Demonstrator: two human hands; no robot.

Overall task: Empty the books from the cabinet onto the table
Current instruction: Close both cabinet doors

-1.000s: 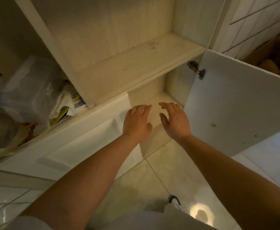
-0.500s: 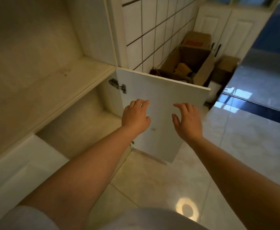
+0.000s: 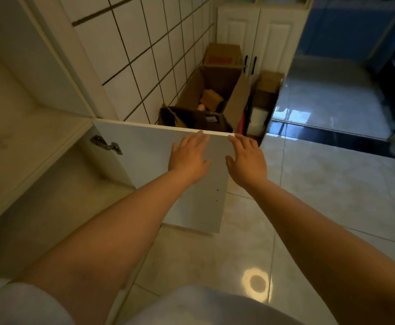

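The cream cabinet (image 3: 23, 146) stands at the left with its lower compartment open and bare inside. Its white door (image 3: 145, 160) swings out toward me, hinged at the left. My left hand (image 3: 188, 157) is spread flat in front of the door's inner face, fingertips near the top edge. My right hand (image 3: 247, 158) is open beside it, fingers at the door's upper outer corner. Neither hand holds anything. No books and no table are in view.
Behind the door, open cardboard boxes (image 3: 213, 95) stand against the white tiled wall (image 3: 145, 55). A smaller box (image 3: 268, 85) sits by white double doors (image 3: 255, 36). Glossy floor tiles (image 3: 320, 195) spread to the right, with a dark threshold strip (image 3: 332, 134).
My view has swung right, away from the cabinet's left shelves and lower compartment. Both hands have moved from the compartment opening to the top edge of the open door.
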